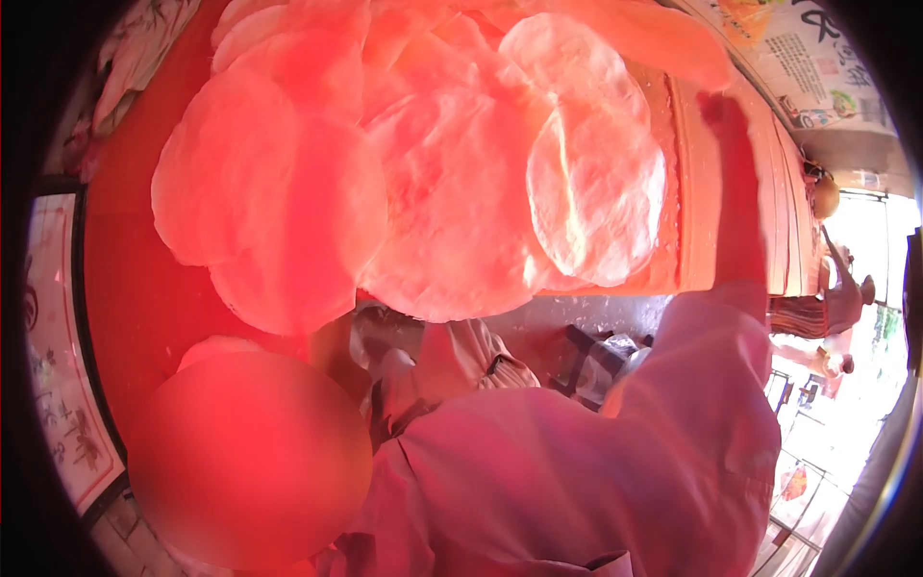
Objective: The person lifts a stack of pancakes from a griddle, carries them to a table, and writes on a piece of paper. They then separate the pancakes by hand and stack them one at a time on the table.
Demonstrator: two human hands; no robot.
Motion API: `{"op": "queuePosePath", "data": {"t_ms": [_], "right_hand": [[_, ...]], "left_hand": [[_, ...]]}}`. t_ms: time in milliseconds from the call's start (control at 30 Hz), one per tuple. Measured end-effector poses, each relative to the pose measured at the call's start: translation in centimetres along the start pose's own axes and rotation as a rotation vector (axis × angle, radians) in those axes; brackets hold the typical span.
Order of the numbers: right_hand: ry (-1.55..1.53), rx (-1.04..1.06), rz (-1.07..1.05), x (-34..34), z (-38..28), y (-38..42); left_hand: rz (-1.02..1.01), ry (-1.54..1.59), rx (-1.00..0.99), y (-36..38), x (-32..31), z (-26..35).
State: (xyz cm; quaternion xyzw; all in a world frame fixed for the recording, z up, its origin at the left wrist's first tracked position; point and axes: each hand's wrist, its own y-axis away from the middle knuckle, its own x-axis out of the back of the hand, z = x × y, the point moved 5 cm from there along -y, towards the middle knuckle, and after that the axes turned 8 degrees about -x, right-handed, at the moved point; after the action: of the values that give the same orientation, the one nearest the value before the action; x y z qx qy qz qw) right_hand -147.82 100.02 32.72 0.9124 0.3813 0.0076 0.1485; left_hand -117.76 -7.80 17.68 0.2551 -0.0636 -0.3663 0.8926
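Observation:
My right hand (719, 112) reaches to the far right of the table, arm stretched out. Its fingers look curled closed, but what they hold, if anything, cannot be made out. Just beyond it is the rounded end of a long orange-red shape (663, 43). Many thin, round sheets that look like flatbread (452, 192) overlap across the table. One pale sheet (596, 197) at their right side has a bright fold or edge. My left hand does not show; a large blurred round patch (250, 462) covers the lower left.
The red-lit table (135, 260) has its near edge just ahead of my body. Below it are legs (461, 361) and a dark-framed object (601, 361). Printed boards stand at left (53, 365) and upper right (817, 62). People (832, 308) are at far right.

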Motion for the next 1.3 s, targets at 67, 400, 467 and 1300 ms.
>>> {"op": "queuePosePath", "data": {"t_ms": [67, 400, 467, 1300], "right_hand": [[0.1, -0.157, 0.04, 0.5, 9.0, 1.7], [0.341, -0.075, -1.275, -42.8, 27.0, 47.4], [0.625, -0.081, -1.477, -48.3, 28.5, 57.0], [0.873, 0.807, -1.632, -53.9, 35.5, 76.7]], "left_hand": [[-0.006, 0.004, 0.0, -0.1, 0.1, 0.1], [-0.126, 0.02, -0.054, -0.9, 2.7, 1.9], [-0.157, -0.005, -0.097, -0.8, 3.1, 3.0], [-0.146, 0.037, -0.119, 1.5, 0.2, 6.3]]}}
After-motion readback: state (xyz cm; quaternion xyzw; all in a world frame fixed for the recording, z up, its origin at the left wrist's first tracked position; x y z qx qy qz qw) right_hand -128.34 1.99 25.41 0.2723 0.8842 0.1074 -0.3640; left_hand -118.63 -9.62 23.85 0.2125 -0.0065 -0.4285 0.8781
